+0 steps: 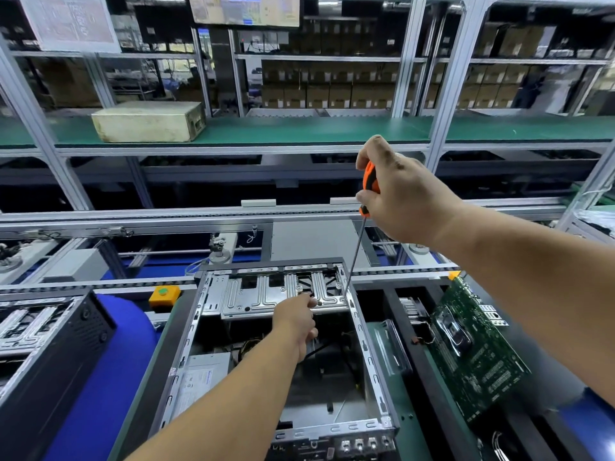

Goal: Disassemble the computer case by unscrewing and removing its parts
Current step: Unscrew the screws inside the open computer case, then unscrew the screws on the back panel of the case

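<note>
Nearest the camera, bottom middle: back edge of the computer case [332, 434], w/ a row of round ports. Case lies open on the green bench [411, 424], filling the middle of the frame from bottom to center.

Left hand [298, 319], center of frame, reaches into the case; fingers curled at the near edge of the silver drive tray [266, 294]. Looks like holding the tray steady, but can't tell for sure if gripping it or only touching.

Right hand [396, 194], upper right of center, wrapped tight round the orange handle of the screwdriver [361, 241]. Long thin shaft slants down-left; tip sits at the tray's right corner, just beside the case's right wall. Screw itself too small to see.

Step in hand, prob.: undoing a tray screw. To do it well: keep shaft lined up straight w/ the screw, push down while turning so tip does not slip out, keep left hand steady on the tray & fingers away from the tip. Catch the screw so it does not drop into the case.

Edges & room: case rim is thin metal w/ slots, sharp-looking, close to left wrist. Right wall leaves little room for the tip. Plenty of open air above the case for lifting the tray up. Green circuit board [472, 354] lies right of the case, another black case [50, 361] at lower left, so little room sideways.
</note>
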Motion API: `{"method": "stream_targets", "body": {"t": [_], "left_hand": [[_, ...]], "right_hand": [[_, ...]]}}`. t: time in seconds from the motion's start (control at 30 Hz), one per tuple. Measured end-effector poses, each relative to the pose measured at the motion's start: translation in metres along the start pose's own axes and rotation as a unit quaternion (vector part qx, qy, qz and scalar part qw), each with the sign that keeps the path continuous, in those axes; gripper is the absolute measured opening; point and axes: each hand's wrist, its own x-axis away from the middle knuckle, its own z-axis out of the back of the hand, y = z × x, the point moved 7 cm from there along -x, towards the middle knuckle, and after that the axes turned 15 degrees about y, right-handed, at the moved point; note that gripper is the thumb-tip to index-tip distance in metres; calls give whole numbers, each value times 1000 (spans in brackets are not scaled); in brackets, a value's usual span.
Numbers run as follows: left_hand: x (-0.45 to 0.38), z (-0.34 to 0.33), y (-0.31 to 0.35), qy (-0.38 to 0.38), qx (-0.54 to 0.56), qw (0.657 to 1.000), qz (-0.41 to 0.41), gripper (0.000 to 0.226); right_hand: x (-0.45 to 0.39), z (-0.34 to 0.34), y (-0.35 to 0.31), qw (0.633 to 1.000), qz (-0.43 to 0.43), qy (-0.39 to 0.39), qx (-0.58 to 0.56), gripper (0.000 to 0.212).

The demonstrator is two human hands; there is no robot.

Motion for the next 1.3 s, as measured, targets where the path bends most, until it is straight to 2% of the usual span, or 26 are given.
{"method": "stream_targets", "body": {"t": [0.23,0.5,0.63,0.73,0.9,1.0,1.07,1.13,1.2,1.23,1.3], "left_hand": [[1,4,-10,-7,30,999,33,13],[11,9,-10,-26,116,988,101,41],[14,11,-7,-53,157,977,137,38],[17,14,-5,-60,156,977,132,39],[20,30,-7,-3,83,993,86,48],[17,46,-13,40,81,991,102,50],[14,57,-18,61,96,985,129,51],[14,61,-23,54,122,981,142,49],[16,58,-23,24,150,980,132,43],[20,55,-22,4,158,979,126,38],[31,49,-14,-42,170,979,108,31]], "right_hand": [[-1,14,-4,999,-9,22,-27,32],[5,24,4,995,-59,40,-65,31],[12,27,9,992,-87,56,-72,30],[16,31,12,988,-106,59,-93,30],[27,34,14,982,-127,75,-115,31],[35,39,14,977,-138,96,-134,30],[43,48,18,966,-153,140,-155,30],[58,53,28,929,-210,204,-228,31],[85,41,44,851,-316,239,-344,34],[102,25,50,798,-387,227,-402,36],[139,-22,51,662,-528,157,-508,42]]}}
